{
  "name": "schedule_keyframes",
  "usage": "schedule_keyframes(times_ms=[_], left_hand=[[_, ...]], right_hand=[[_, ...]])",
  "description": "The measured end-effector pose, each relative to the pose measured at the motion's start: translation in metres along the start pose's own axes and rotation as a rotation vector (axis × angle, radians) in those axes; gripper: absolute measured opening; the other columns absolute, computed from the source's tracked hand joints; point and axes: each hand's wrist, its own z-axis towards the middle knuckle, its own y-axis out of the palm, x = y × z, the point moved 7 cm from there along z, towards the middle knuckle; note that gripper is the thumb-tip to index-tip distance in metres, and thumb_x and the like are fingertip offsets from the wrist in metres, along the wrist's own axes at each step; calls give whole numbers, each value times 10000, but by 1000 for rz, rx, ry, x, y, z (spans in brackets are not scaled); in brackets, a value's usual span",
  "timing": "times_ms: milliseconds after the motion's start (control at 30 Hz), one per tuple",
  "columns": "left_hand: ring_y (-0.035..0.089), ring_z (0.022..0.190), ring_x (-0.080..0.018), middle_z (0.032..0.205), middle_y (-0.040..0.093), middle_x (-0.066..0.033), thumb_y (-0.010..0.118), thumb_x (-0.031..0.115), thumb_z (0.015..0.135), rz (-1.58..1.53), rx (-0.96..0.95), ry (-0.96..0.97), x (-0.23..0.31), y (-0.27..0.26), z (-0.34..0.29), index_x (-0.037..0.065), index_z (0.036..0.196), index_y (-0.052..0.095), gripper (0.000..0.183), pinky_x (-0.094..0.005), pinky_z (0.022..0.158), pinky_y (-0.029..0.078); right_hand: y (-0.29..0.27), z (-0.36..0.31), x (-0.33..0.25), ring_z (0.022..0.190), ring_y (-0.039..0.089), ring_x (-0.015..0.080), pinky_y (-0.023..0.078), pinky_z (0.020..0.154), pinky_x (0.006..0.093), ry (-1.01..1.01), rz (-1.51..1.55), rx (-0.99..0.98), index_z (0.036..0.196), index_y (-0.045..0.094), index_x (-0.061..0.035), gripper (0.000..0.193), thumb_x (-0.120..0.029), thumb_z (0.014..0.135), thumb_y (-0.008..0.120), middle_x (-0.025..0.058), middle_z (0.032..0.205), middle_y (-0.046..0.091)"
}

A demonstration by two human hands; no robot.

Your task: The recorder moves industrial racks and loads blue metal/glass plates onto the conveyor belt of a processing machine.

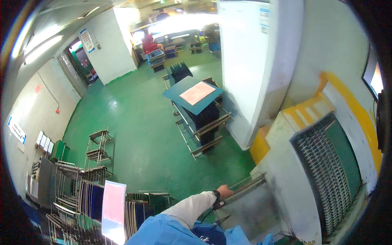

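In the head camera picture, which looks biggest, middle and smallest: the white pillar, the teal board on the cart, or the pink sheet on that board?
1. White pillar
2. Teal board
3. Pink sheet

Only as they look; distances from the camera differ.

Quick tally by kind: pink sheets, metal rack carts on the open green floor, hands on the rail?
Pink sheets: 2, one on the teal board at, one on the near racks at
Metal rack carts on open floor: 2, and
Hands on the metal rail: 1, right hand
Total: 5
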Motion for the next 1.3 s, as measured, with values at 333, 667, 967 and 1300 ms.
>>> schedule_keyframes(times_ms=[333,667,967,1300], left_hand=[[650,878,-341,944,671,-218,654,400,714,-81,165,30,-5,-32,-43,-22,996,654,507,-390,767,503],[588,751,-174,817,648,-74,640,441,817,-488,115,82,-27,-149,-70,16,870,666,429,-333,665,472],[641,773,-225,825,676,-108,592,564,809,-453,362,127,-84,-356,-108,45,928,689,542,-351,724,492],[414,572,-78,643,474,43,653,311,879,-1070,928,211,-187,-558,-204,74,731,597,285,-266,511,333]], right_hand=[[24,13,-15,1352,39,512,54,1128,494,141,49,-658,1376,-56,174,1206,-664,770,564,390,1441,32],[36,315,-224,1181,256,392,232,971,446,727,572,-262,1273,190,81,839,-493,804,583,277,1234,263],[-25,399,-387,1028,451,285,392,829,402,1153,1181,205,1179,411,-2,518,-339,834,600,175,1049,471],[-170,575,-480,726,584,176,456,567,324,749,1095,405,1090,561,3,368,-250,839,650,81,893,601]])
